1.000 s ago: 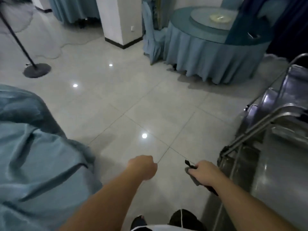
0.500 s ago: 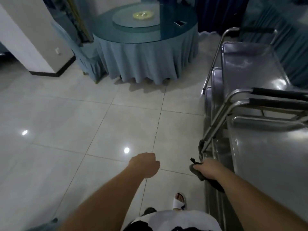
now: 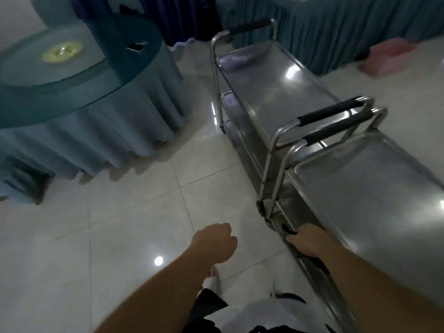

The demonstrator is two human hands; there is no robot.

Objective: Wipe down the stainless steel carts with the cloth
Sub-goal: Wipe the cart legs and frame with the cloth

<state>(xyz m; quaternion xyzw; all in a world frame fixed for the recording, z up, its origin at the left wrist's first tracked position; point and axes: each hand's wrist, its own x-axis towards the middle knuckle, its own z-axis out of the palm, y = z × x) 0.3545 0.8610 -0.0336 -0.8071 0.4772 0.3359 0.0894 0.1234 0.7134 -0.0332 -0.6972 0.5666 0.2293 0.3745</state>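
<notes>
While L hand (image 3: 214, 245) hangs fisted, R hand (image 3: 306, 243) grips cloth (image 3: 316, 263) at cart (image 3: 374, 200) edge

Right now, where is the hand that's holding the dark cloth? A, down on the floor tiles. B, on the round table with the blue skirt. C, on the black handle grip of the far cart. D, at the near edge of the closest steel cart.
D: the right hand grips the dark cloth against the rim of the nearest cart, well short of the handles and away from the round table.
</notes>
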